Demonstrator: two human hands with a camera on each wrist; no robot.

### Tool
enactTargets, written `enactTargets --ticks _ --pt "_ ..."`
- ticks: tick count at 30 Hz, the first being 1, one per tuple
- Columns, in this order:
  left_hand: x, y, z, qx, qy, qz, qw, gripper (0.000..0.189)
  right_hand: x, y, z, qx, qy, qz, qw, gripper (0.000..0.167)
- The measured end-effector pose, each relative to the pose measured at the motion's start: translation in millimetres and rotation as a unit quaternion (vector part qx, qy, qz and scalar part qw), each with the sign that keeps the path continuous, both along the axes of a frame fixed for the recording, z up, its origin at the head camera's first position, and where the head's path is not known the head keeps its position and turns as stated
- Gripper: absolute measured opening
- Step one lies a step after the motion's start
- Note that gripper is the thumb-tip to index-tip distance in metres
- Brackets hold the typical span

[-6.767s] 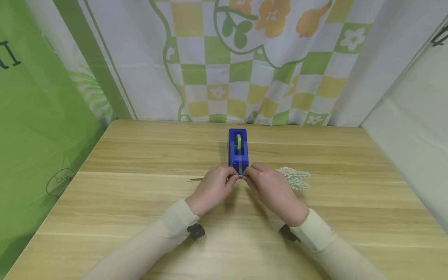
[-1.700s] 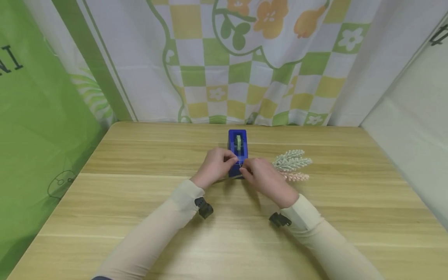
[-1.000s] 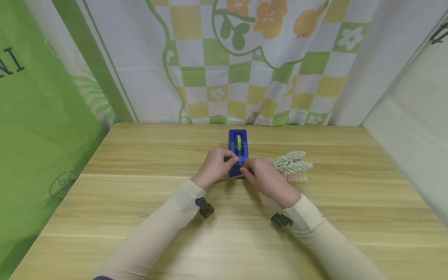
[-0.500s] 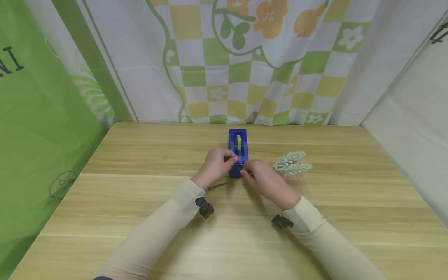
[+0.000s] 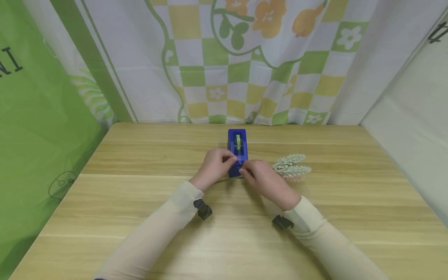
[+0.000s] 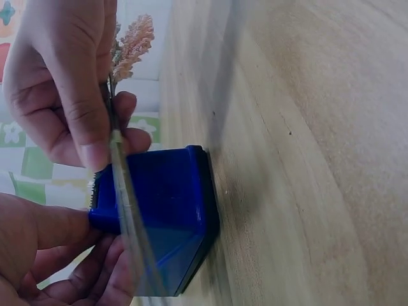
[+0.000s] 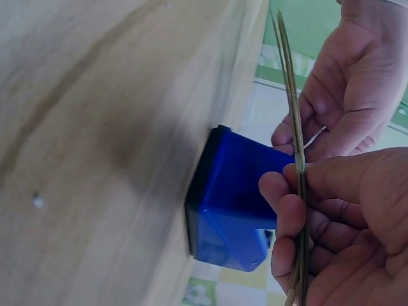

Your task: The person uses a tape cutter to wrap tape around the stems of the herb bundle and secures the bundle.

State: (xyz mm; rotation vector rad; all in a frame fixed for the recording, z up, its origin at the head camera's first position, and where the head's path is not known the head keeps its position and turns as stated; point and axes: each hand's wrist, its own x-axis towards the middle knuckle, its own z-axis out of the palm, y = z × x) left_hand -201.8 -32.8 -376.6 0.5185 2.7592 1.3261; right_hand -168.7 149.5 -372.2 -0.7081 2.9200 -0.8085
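Note:
A blue tape dispenser (image 5: 235, 171) stands on the table, its tape roll (image 5: 238, 142) visible in the top slot. My left hand (image 5: 213, 167) pinches the dispenser's front end by the toothed cutter, thumb and fingers on either side of the corner. In my right hand (image 5: 267, 181) is a bundle of artificial flower stems (image 7: 290, 76), held between thumb and curled fingers just in front of the dispenser. A pale band (image 6: 116, 137) circles the stems near the right thumb. Pale green flower heads (image 5: 292, 170) stick out to the right, and a pink one (image 6: 134, 48) shows in the left wrist view.
The wooden table (image 5: 157, 155) reaches back to a checked, flowered curtain (image 5: 241, 70). Green cloth (image 5: 42, 116) hangs on the left, white cloth (image 5: 413, 93) on the right. Each wrist carries a small black device (image 5: 203, 210).
The left hand has shifted from the stems to the dispenser's front since the earliest frame. Within the last second the stems turned in the right hand, and the pink head dropped behind the green ones.

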Motion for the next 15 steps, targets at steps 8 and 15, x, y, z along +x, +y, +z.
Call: enactTargets --ticks 8,15 --pt "12.9 -12.2 5.1 0.022 0.021 0.012 0.9995 0.018 6.6 -1.0 9.5 -0.028 0.005 -0.007 0.9996 0.021" --pt "25.6 -16.3 12.8 -0.002 0.009 -0.047 0.9989 0.020 10.9 0.3 12.9 -0.038 0.011 -0.016 0.9991 0.020"
